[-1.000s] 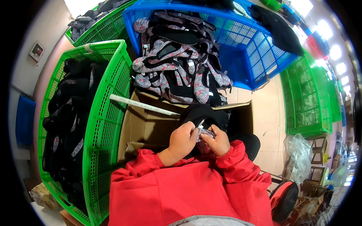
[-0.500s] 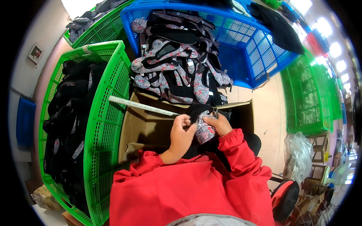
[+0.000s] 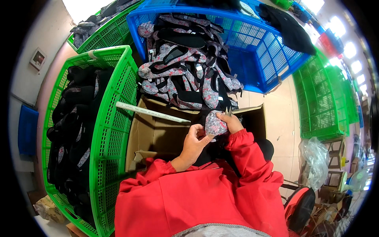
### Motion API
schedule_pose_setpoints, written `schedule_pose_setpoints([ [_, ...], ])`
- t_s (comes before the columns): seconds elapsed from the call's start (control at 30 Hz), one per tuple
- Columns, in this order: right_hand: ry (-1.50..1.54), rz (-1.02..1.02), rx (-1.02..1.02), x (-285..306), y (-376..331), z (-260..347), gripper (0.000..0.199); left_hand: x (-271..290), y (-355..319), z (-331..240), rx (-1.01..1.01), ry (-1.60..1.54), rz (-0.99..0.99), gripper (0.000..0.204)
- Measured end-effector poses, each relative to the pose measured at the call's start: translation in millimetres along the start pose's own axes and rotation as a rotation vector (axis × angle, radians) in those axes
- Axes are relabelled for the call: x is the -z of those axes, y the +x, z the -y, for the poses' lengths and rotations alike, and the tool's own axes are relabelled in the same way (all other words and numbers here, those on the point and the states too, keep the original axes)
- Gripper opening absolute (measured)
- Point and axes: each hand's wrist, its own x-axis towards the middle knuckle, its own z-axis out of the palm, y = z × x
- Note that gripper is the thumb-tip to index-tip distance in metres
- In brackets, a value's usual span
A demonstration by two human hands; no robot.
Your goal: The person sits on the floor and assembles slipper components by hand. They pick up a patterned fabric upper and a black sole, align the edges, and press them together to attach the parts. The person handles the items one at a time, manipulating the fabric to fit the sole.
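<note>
A padded grey-and-red floral fabric piece with black parts [image 3: 216, 124], shaped like a slipper, is held up between both my hands above an open cardboard box [image 3: 134, 132]. My left hand [image 3: 192, 143] pinches its near left edge with thumb and fingers. At its upper right edge, my right hand [image 3: 233, 123] grips it and also keeps a small pair of metal snips [image 3: 228, 111], blades pointing up, against the palm. Much of the piece's black part is lost against the dark background.
A white pipe [image 3: 152, 112] slants over the box. Many similar floral pieces [image 3: 177, 75] spill from a blue crate [image 3: 272, 59] ahead. A green crate [image 3: 96, 158] of black pieces stands at left. Green crates [image 3: 321, 98] and a clear plastic bag [image 3: 314, 162] are at right.
The piece has been turned so its rounded floral face shows more broadly. My left hand has come in to its near edge, and my right hand has shifted slightly.
</note>
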Motion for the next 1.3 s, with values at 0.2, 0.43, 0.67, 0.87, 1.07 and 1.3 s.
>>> schedule_pose_setpoints([
  [0.2,-0.025,-0.060,0.053,-10.7,1.0,2.6,0.021,-0.2,3.6,-12.4,0.070,-0.225,0.005,0.041],
  [0.43,-0.104,-0.184,0.226,-3.8,16.4,-9.3,0.011,-8.9,6.3,-24.1,0.203,-0.370,-0.057,0.037],
  [0.67,-0.243,-0.321,0.375,-11.4,13.3,-15.5,0.020,-4.4,10.4,-24.3,0.315,-0.357,-0.064,0.026],
  [0.87,-0.322,-0.429,0.446,-33.2,-4.2,-13.3,0.022,-7.5,7.8,-17.6,0.232,-0.400,-0.176,0.020],
  [1.07,-0.321,-0.528,0.621,-33.8,1.2,-38.9,0.026,-13.1,10.3,-14.7,-0.275,0.498,-0.351,0.026],
  [1.3,-0.151,-0.436,0.593,-29.5,-23.8,-44.7,0.021,-7.4,29.7,-46.3,-0.945,0.855,-0.297,0.028],
])
